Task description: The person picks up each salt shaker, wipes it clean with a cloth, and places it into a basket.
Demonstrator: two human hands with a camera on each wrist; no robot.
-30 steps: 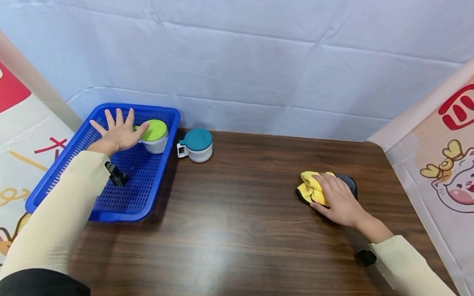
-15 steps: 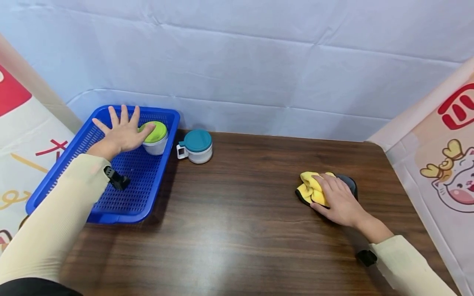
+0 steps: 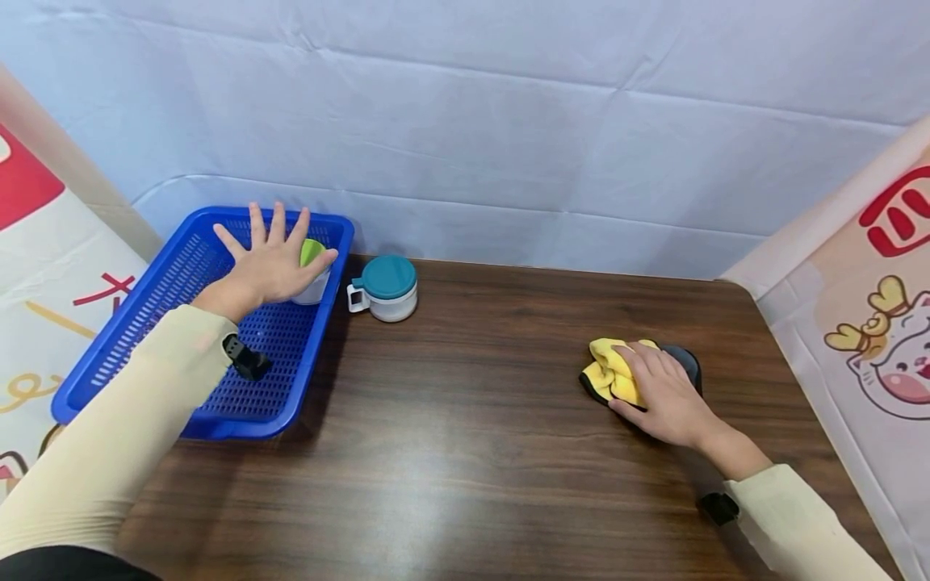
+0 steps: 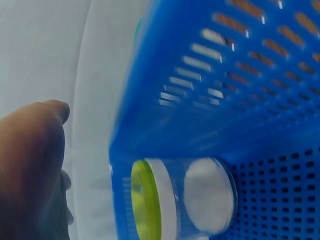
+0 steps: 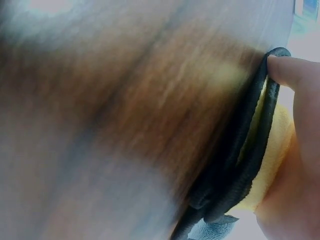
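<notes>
One dark wood-grain bench (image 3: 450, 452) carried everything, with a broad open stretch at its middle. At its left stood a blue rectangular plastic basket (image 3: 240, 428), its raised slotted walls bounding any sideways path. Above it hovered the left hand (image 3: 267, 270), fingers spread and released. Near the right edge, the right hand (image 3: 664, 403) lay, fingers extended, unclenched, on a folded yellow-and-grey black-edged cloth (image 3: 609, 373), apparently steadying it. Just outside the basket stood a white, teal-lidded handled jar (image 3: 391, 290); inside, beside the right wall, a clear, lime-lidded round jar (image 4: 170, 200).
</notes>
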